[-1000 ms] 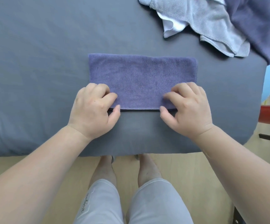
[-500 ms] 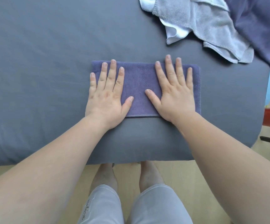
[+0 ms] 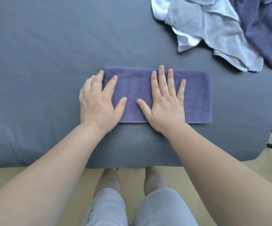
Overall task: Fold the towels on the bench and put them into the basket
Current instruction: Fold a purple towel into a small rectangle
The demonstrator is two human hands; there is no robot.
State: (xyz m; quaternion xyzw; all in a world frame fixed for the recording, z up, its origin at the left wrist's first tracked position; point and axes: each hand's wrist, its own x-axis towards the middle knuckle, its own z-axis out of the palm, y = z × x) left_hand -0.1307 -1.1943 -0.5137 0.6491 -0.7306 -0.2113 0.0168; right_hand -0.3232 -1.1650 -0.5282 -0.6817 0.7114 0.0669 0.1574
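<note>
Both hands lie flat with fingers spread on a fuzzy purple towel (image 3: 195,98), a long rectangle on the smooth grey bench (image 3: 42,66). The left hand (image 3: 97,101) sits at its left edge, the right hand (image 3: 166,101) in the middle.

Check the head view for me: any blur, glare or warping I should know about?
Head view: light is soft and even, no glare, only faint shadows under the hands. The left hand has slightly smeared fingertips; the right hand and the towel are sharp. Wide-angle warp bows the bench edge, and the pile is cropped.
</note>
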